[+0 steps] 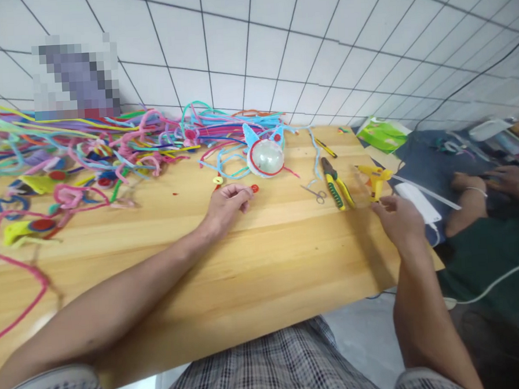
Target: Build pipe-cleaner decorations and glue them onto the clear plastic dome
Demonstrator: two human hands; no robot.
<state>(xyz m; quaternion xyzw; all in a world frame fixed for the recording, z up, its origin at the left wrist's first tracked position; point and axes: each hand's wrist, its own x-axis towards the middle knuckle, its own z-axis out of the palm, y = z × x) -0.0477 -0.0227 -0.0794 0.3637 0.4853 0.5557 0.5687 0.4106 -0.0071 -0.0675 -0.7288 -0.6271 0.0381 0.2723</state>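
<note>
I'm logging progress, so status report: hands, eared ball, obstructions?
Left hand pinching red button. Right hand gripping yellow glue gun. Blue-eared ball ahead, untouched. Pliers and scissors lying between hands.

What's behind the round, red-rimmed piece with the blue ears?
Behind the red-rimmed piece and its blue ears, toward the tiled wall, lie loose fuzzy stems, blue, pink and orange among them. Whatever lies directly behind its body is covered.

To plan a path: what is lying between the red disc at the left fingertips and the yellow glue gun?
In the head view, between the red disc and the glue gun lie small scissors, then pliers.
</note>
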